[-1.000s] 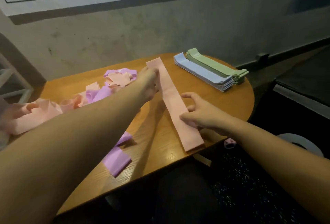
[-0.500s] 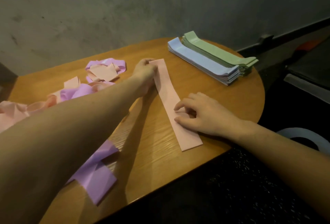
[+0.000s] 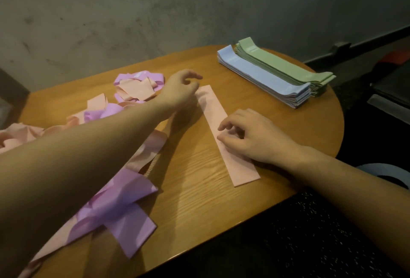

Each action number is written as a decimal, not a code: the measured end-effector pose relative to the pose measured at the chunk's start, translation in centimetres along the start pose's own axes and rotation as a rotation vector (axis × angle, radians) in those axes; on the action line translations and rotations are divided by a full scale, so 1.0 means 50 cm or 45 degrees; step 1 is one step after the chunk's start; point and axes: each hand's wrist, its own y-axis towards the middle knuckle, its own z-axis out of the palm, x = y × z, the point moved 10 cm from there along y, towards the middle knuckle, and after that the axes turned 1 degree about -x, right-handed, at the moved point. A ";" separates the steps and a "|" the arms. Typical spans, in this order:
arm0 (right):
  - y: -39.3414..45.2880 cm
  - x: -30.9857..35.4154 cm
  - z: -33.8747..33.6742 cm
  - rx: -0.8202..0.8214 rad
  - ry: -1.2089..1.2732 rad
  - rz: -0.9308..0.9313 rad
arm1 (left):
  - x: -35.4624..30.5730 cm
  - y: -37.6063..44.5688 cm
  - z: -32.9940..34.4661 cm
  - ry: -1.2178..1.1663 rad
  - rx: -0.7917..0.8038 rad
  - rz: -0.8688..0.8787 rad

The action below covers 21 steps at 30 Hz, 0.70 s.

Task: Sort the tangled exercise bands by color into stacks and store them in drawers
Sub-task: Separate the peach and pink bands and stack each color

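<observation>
Head view: flat pink rubber band strip (image 3: 224,132) on round wooden desk (image 3: 310,120); right hand (image 3: 250,135) presses it, fingers loosely bent; left hand (image 3: 179,88) hovers, fingers relaxed, empty.

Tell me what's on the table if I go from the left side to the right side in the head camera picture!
Tangled pile of pink and purple stretchy bands → flat pink band laid out straight → neat stack of pale blue bands → neat stack of light green bands, all on the round wooden table.
</observation>
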 end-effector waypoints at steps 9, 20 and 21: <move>0.011 0.085 0.024 0.032 0.159 0.013 | -0.008 -0.169 -0.125 0.323 0.075 0.347; 0.054 0.189 0.079 0.053 0.320 0.018 | 0.116 -0.306 -0.265 0.510 0.025 0.362; 0.059 0.195 0.083 0.054 0.324 0.026 | 0.126 -0.310 -0.267 0.522 0.012 0.380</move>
